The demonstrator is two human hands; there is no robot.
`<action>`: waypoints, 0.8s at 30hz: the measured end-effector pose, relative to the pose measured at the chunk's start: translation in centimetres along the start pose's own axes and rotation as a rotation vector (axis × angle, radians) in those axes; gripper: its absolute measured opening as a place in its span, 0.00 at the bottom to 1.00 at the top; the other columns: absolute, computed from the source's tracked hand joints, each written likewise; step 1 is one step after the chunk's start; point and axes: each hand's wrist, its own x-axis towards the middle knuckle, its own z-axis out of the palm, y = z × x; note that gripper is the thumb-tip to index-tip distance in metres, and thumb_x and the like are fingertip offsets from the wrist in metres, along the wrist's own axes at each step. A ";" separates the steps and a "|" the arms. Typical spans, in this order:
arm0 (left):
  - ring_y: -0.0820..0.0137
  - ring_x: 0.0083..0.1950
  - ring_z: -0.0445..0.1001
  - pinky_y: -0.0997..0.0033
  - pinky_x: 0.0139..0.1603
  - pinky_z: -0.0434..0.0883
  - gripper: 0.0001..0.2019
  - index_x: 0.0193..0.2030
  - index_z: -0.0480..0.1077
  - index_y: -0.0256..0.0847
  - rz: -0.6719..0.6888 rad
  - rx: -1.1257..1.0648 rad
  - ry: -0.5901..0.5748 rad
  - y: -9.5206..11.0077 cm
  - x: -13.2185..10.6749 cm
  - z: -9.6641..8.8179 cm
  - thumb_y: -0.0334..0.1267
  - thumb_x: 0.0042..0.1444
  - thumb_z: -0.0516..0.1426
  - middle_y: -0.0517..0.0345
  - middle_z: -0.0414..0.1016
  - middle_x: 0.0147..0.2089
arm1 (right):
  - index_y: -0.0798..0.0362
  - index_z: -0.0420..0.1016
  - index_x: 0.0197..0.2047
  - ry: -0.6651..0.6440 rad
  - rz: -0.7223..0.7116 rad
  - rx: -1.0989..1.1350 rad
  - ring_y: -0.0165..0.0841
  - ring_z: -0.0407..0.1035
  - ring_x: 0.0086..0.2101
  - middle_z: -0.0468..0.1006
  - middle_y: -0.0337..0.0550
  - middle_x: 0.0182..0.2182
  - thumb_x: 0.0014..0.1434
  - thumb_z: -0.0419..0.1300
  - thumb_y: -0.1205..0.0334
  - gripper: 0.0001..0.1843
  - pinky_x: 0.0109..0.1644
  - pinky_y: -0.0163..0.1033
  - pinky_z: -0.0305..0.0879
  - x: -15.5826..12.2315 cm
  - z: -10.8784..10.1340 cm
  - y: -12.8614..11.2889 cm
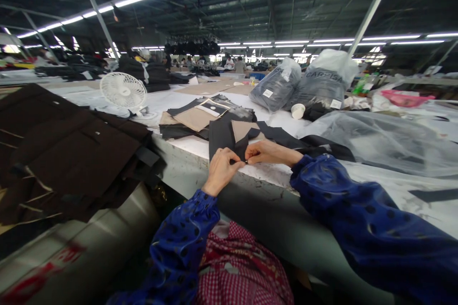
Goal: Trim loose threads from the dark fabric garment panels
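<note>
Both my hands meet at the front edge of the white table, at the near end of a dark fabric piece (222,134). My left hand (222,167) pinches the fabric's near edge between thumb and forefinger. Close beside it, my right hand (266,153) is closed in a pinch at the same edge; a tiny light spot shows at its fingertips, too small to name. A beige patch (243,129) lies on the dark fabric. Just behind is a pile of cut dark and beige pieces (195,116).
A stack of dark brown fabric (78,152) rises on the left, with a white fan (123,91) behind it. Plastic-wrapped bundles (277,85) and a white cup (297,111) stand at the back right. Clear plastic sheeting (379,140) covers the right side.
</note>
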 end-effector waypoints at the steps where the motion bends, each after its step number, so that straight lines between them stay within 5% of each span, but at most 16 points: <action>1: 0.65 0.44 0.69 0.66 0.48 0.66 0.06 0.25 0.73 0.41 -0.029 0.029 0.013 0.3 0.1 0.3 0.36 0.51 0.62 0.57 0.75 0.35 | 0.55 0.75 0.35 0.002 0.008 0.006 0.30 0.69 0.30 0.77 0.39 0.29 0.54 0.60 0.63 0.06 0.35 0.33 0.60 0.0 0.1 0.2; 9: 0.62 0.45 0.70 0.64 0.48 0.67 0.07 0.22 0.72 0.41 -0.150 0.083 -0.029 0.6 1.0 0.7 0.35 0.50 0.59 0.55 0.77 0.37 | 0.57 0.76 0.33 -0.047 0.079 0.034 0.29 0.67 0.27 0.76 0.40 0.27 0.53 0.60 0.57 0.11 0.31 0.32 0.59 1.1 0.2 0.7; 14: 0.61 0.45 0.70 0.64 0.47 0.67 0.05 0.23 0.73 0.41 -0.160 0.109 -0.062 0.7 1.3 0.7 0.34 0.49 0.59 0.54 0.77 0.37 | 0.55 0.77 0.31 -0.072 0.239 -0.307 0.33 0.70 0.30 0.78 0.42 0.29 0.49 0.63 0.63 0.06 0.30 0.33 0.58 2.3 -0.4 -2.4; 18: 0.63 0.44 0.71 0.66 0.45 0.68 0.06 0.25 0.75 0.41 -0.161 0.098 -0.090 0.6 1.5 0.3 0.35 0.50 0.59 0.54 0.77 0.38 | 0.55 0.76 0.32 -0.031 0.115 -0.458 0.33 0.71 0.32 0.79 0.43 0.31 0.46 0.62 0.72 0.08 0.32 0.33 0.57 3.1 -0.3 -4.2; 24: 0.64 0.39 0.73 0.66 0.40 0.68 0.05 0.26 0.76 0.39 -0.174 0.040 -0.111 0.4 1.9 -0.1 0.35 0.48 0.59 0.52 0.78 0.35 | 0.57 0.76 0.36 -0.194 0.040 -0.076 0.31 0.70 0.31 0.78 0.41 0.30 0.49 0.60 0.68 0.08 0.32 0.32 0.60 2.9 -0.8 -1.7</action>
